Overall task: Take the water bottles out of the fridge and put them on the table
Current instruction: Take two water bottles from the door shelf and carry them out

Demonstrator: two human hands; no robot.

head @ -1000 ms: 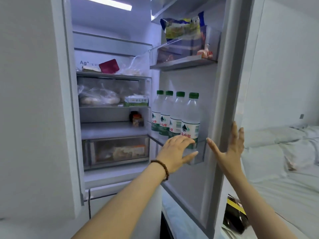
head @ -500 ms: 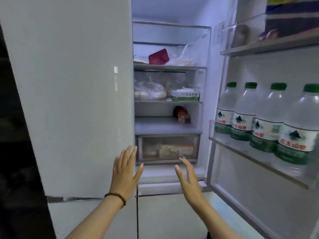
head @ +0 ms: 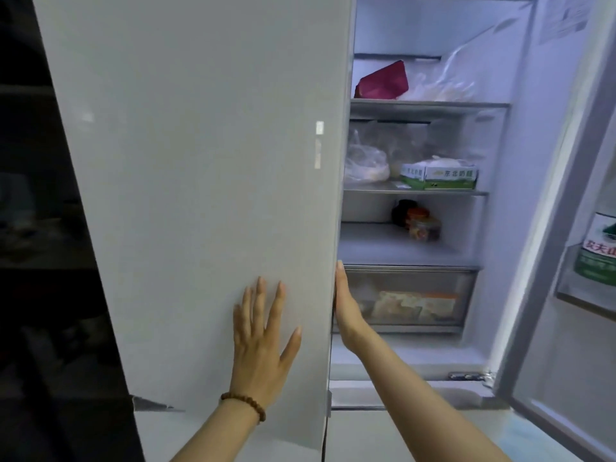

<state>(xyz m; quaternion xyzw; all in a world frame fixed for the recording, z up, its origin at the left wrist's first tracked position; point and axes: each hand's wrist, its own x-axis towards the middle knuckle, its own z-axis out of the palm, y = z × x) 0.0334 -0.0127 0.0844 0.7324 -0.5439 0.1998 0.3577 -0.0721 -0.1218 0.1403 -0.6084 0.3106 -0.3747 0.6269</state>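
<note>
Left hand (head: 263,345) flat on left fridge door (head: 200,195), fingers (head: 278,295) spread, empty. Right hand (head: 346,308) straight-fingered, empty, at that door's edge. Water bottle (head: 598,251) well right of it. Likely risk: the door pinches the right fingers.

The top shelf (head: 430,104) carries a red packet (head: 381,81), with a plastic bag (head: 443,88) at its three o'clock. The middle shelf (head: 415,192) holds a bag of food (head: 365,161) and, at its three o'clock, a carton (head: 440,175). The lower shelf (head: 376,245) bears two jars (head: 421,225). The door shelf (head: 586,296) holds a water bottle (head: 600,255).
</note>
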